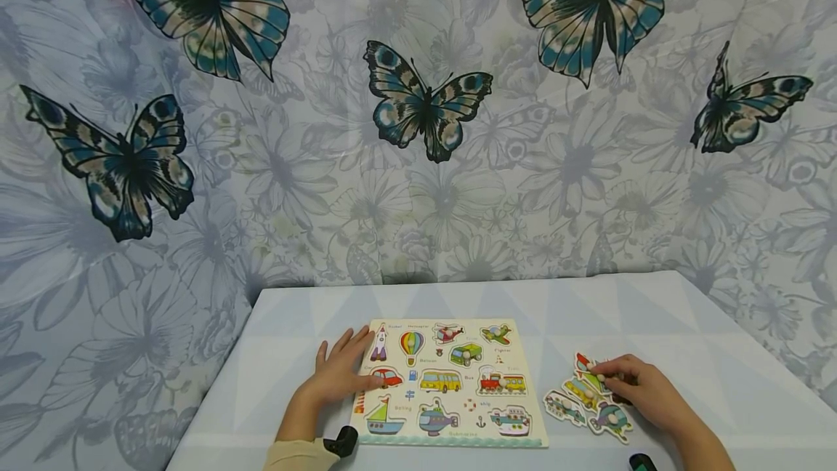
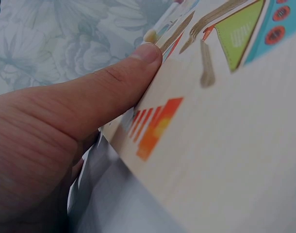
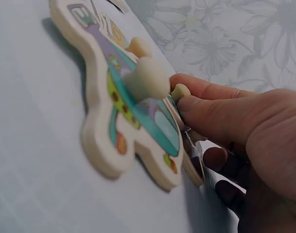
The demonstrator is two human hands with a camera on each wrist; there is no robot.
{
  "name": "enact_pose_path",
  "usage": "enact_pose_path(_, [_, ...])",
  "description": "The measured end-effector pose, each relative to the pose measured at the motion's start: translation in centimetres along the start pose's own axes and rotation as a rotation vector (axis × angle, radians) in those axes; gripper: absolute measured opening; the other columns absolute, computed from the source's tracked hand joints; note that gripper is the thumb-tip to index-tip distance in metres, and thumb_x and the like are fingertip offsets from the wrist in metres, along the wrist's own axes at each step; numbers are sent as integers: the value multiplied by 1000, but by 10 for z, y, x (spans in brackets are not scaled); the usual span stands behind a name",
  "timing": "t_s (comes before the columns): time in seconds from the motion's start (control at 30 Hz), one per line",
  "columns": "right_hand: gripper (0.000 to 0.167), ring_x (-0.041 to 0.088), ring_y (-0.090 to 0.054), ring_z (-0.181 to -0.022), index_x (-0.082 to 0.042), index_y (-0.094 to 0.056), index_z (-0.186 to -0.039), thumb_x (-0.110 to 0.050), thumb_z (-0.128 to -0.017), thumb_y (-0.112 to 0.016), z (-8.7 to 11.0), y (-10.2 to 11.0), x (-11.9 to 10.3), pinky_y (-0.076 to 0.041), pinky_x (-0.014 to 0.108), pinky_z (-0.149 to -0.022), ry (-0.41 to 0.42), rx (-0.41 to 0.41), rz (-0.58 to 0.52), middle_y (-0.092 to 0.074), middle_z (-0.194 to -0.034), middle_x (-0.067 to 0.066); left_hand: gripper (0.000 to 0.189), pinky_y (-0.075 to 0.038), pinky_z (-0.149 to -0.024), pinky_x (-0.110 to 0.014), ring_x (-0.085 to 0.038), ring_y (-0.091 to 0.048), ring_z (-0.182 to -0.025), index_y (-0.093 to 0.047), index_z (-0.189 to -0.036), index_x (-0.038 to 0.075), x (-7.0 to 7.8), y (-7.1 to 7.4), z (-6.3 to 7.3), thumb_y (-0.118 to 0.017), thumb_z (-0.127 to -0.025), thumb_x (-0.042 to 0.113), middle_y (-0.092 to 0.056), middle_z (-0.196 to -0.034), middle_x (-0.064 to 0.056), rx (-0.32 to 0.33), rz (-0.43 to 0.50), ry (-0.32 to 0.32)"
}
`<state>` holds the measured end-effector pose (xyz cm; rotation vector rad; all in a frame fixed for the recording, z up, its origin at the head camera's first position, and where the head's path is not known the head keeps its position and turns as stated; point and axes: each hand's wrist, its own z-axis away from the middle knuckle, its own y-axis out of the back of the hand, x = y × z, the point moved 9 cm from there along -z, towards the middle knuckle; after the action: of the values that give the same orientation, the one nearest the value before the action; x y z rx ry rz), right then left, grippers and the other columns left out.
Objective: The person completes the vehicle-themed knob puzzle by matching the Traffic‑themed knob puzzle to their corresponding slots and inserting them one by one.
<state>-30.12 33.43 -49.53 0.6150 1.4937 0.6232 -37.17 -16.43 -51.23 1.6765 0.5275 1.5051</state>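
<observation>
A cream puzzle board [image 1: 408,433] printed with vehicle pictures lies flat in the head view. My left hand [image 1: 336,373] rests at its left edge, fingers spread, thumb [image 2: 109,85] pressing on the board's face. To the right of the board, my right hand [image 1: 644,387] pinches a small round knob [image 3: 181,91] between thumb and forefinger. This knob is on a red-and-green sailboat piece [image 1: 583,363] in a loose heap, partly covered by the fingers. In the right wrist view, a purple-and-teal submarine piece [image 3: 102,109] with a pale knob [image 3: 150,80] lies nearest the camera.
A yellow piece [image 1: 580,393] and a white-and-blue piece [image 1: 564,408] also lie in the heap. The pale table [image 1: 242,398] carries everything. Behind it hangs a floral cloth [image 1: 425,224] with printed butterflies. Dark wrist devices [image 1: 342,442] show near the front.
</observation>
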Motion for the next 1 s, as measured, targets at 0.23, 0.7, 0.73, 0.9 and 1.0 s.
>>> enact_pose_path(0.23, [21, 8, -48, -68, -10, -76, -112, -14, -92, -69, -4, 0, -2, -45, 24, -59, -10, -11, 41, -64, -105, 5, 99, 9, -117, -70, -39, -12, -156, -38, -156, 20, -1, 0, 0, -82, -73, 53, -28, -166, -4, -3, 4, 7])
enact_pose_path(0.7, [23, 10, -45, -78, -14, -78, -105, -30, -88, -75, -11, 8, -12, -37, 24, -62, 1, 23, 142, -67, -107, 5, 97, 7, -117, -70, -38, -14, -155, -40, -155, 17, 1, 3, 0, -82, -75, 52, -29, -166, -5, 14, -24, 3])
enact_pose_path(0.73, [23, 10, -44, -78, -14, -78, -104, -31, -88, -75, -10, 8, -13, -38, 24, -62, 3, 29, 143, -67, -107, 5, 97, 7, -117, -70, -39, -14, -155, -40, -155, 17, 1, 3, 0, -82, -75, 52, -29, -166, -5, 13, -22, 3])
enact_pose_path(0.9, [23, 9, -43, -74, -14, -78, -103, -32, -88, -75, -9, 3, -18, -41, 24, -58, -5, 30, 107, -66, -107, 5, 98, 7, -117, -69, -39, -14, -155, -39, -155, 18, 1, 3, 1, -82, -75, 53, -29, -166, -5, 9, -19, 6])
enact_pose_path(1.0, [22, 9, -43, -74, -14, -78, -101, -32, -88, -76, -8, -2, -22, -43, 25, -57, -8, 15, 85, -66, -105, 4, 97, 7, -117, -70, -39, -14, -155, -39, -155, 17, 2, 2, 2, -81, -75, 53, -28, -166, -6, 2, -20, 7])
